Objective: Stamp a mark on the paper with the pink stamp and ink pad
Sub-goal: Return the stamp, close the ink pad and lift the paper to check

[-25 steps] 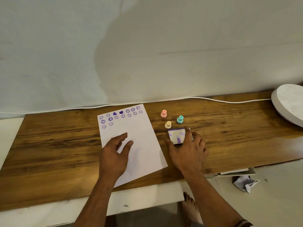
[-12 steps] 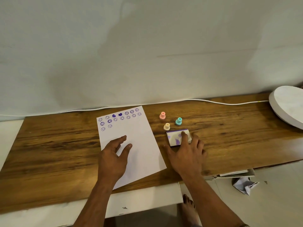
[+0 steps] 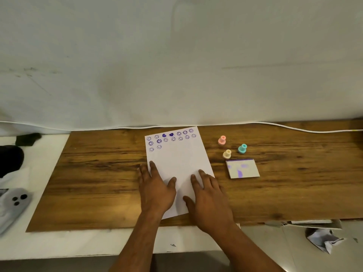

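Observation:
A white sheet of paper (image 3: 177,160) lies on the wooden board (image 3: 98,173), with rows of purple stamp marks along its far edge. My left hand (image 3: 156,190) rests flat on the paper's near left part, fingers spread. My right hand (image 3: 209,199) lies flat on its near right corner, holding nothing. The pink stamp (image 3: 222,140) stands upright to the right of the paper, apart from both hands. The ink pad (image 3: 242,169), white with purple smears, sits closed on the board to the right of my right hand.
A yellow stamp (image 3: 227,154) and a teal stamp (image 3: 242,148) stand beside the pink one. A white cable (image 3: 294,128) runs along the wall. A phone (image 3: 13,205) and dark objects lie at the left. Crumpled paper (image 3: 324,239) lies on the floor at the right.
My right hand left the ink pad and moved left onto the paper's near right corner. The view shifted left, showing more of the left side.

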A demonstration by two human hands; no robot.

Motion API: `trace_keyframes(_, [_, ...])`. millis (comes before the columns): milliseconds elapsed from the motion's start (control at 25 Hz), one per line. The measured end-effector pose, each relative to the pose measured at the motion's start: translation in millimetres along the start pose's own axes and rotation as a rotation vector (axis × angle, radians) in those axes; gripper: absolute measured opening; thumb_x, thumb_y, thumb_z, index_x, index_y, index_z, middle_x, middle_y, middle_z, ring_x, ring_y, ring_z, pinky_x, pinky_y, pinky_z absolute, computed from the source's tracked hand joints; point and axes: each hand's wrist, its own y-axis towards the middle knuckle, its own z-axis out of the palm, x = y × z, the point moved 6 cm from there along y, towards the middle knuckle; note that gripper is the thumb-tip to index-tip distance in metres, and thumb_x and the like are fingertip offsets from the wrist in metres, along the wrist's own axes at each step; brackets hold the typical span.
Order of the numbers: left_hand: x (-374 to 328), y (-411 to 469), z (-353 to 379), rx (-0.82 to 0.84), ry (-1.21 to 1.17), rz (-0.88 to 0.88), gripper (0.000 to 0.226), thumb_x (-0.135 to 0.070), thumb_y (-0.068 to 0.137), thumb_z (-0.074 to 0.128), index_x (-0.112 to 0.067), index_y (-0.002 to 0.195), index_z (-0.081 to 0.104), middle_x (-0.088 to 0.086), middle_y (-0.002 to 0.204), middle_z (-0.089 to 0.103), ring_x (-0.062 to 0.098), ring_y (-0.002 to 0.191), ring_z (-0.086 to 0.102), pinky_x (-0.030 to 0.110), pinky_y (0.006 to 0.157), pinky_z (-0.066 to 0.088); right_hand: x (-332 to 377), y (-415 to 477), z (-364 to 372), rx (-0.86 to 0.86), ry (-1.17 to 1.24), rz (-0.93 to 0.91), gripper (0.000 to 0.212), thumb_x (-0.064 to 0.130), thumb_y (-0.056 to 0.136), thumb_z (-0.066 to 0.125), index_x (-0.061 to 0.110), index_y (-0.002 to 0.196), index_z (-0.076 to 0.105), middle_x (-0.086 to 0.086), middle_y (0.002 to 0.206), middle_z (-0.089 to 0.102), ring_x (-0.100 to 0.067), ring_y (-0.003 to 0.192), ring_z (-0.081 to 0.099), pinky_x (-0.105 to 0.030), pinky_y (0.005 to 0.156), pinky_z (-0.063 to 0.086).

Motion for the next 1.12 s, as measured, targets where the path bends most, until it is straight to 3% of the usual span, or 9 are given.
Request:
trace_keyframes(120, [-1,-1,-1,0.05,0.078,0.05,0.099,-0.059,0.096,0.052,-0.012,0.163,-0.003,0.012,0.173,0.0,0.029,0.16,-0.001,0.04,0.129,0.01,-3,3,-3,0.0,0.033,0.004,0.075,0.068,0.099,0.041,0.031,0.163,0.028,-0.001,0.173,0.022,-0.027,0.158,0.02,-0.046,0.125,0.025])
trace_keyframes(240, [-5,-3,-5,0.048,0.023,0.098,0.094,-0.053,0.094,0.061,-0.013,0.163,0.01,0.008,0.171,0.022,0.03,0.156,0.025,0.042,0.125,0.029,-2,4,-3,0.002,0.036,0.019,0.075,0.07,0.097,0.044,0.032,0.162,0.032,0.001,0.172,0.026,-0.026,0.157,0.023,-0.045,0.124,0.027])
trace_keyframes(360, [-10,-1,-14,-0.031,-0.323,0.081,0.073,-0.039,0.09,0.074,-0.023,0.153,0.041,-0.001,0.147,0.057,0.025,0.13,0.058,0.035,0.102,0.05,-4,5,-3,0.0,0.048,0.024,0.075,0.07,0.096,0.047,0.033,0.16,0.035,0.001,0.171,0.028,-0.026,0.156,0.025,-0.045,0.123,0.029])
trace_keyframes(440, [-6,3,-18,-0.091,-0.668,-0.06,0.062,-0.028,0.086,0.08,-0.025,0.142,0.054,-0.006,0.132,0.065,0.019,0.115,0.065,0.034,0.09,0.054,-5,5,-3,0.002,0.053,0.03,0.076,0.071,0.095,0.048,0.033,0.16,0.036,0.002,0.171,0.029,-0.026,0.156,0.026,-0.046,0.123,0.029])
trace_keyframes(560, [9,9,-10,-0.084,-1.049,-0.302,0.039,-0.015,0.084,0.082,-0.018,0.12,0.068,0.005,0.117,0.076,0.023,0.098,0.074,0.041,0.085,0.061,-6,6,-2,0.004,0.068,0.031,0.076,0.071,0.094,0.049,0.034,0.16,0.035,0.003,0.171,0.029,-0.026,0.156,0.026,-0.047,0.123,0.029])
trace_keyframes(760, [21,11,-15,-0.136,-0.846,-0.232,0.029,-0.012,0.091,0.074,-0.01,0.12,0.073,0.007,0.11,0.078,0.027,0.1,0.074,0.038,0.09,0.058,-10,8,-9,-0.001,0.161,0.049,0.071,0.066,0.096,0.052,0.036,0.158,0.037,0.006,0.169,0.032,-0.024,0.154,0.029,-0.043,0.121,0.033])
trace_keyframes(960, [14,19,-21,-0.042,-0.952,-0.089,0.021,-0.004,0.094,0.068,-0.016,0.111,0.073,0.004,0.107,0.077,0.029,0.103,0.073,0.039,0.092,0.055,-31,18,-39,-0.188,0.594,0.214,0.07,0.049,0.098,0.065,0.028,0.158,0.035,0.0,0.158,0.044,-0.022,0.14,0.045,-0.045,0.11,0.048])
trace_keyframes(1040, [15,20,-21,0.007,-1.036,-0.101,0.024,-0.002,0.095,0.067,-0.021,0.105,0.074,0.001,0.108,0.079,0.026,0.102,0.074,0.041,0.093,0.057,-42,24,-47,-0.251,0.785,0.289,0.056,0.04,0.099,0.068,0.027,0.149,0.048,0.003,0.142,0.06,-0.019,0.129,0.057,-0.043,0.103,0.054])
trace_keyframes(1120, [18,20,-19,0.013,-1.076,-0.132,0.025,-0.001,0.095,0.067,-0.023,0.103,0.075,-0.001,0.107,0.079,0.025,0.101,0.074,0.042,0.092,0.057,-54,26,-51,-0.3,0.95,0.375,0.027,0.032,0.098,0.071,0.031,0.125,0.066,0.013,0.114,0.073,-0.015,0.112,0.068,-0.036,0.093,0.056])
